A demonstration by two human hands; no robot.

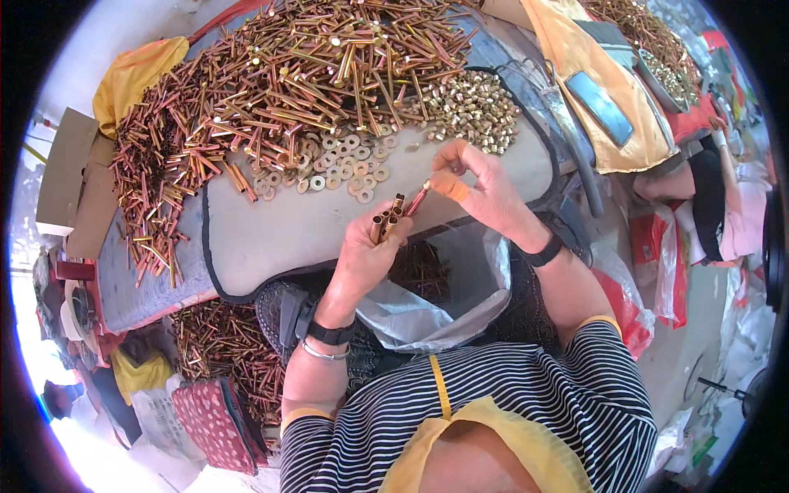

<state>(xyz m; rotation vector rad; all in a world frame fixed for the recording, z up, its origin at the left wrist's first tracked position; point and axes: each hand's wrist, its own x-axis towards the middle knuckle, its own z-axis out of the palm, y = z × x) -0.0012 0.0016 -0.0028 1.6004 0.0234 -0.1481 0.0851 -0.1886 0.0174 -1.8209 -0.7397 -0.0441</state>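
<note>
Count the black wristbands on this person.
2: the left wristband, between the left hand and a silver bangle; the right wristband, just behind the right hand. Both show plainly.

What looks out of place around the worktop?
Only the phone stands out: it lies on the orange cloth beside the work, unlike the heaped metal pieces. I see no obvious damage.

Two hands (362, 255), two black wristbands (331, 334), one bracelet (323, 355), one phone (600, 108), several held tubes (391, 220), dozens of washers (345, 171); nuts (472, 113) and rods (288, 94) lie beyond counting.
</note>
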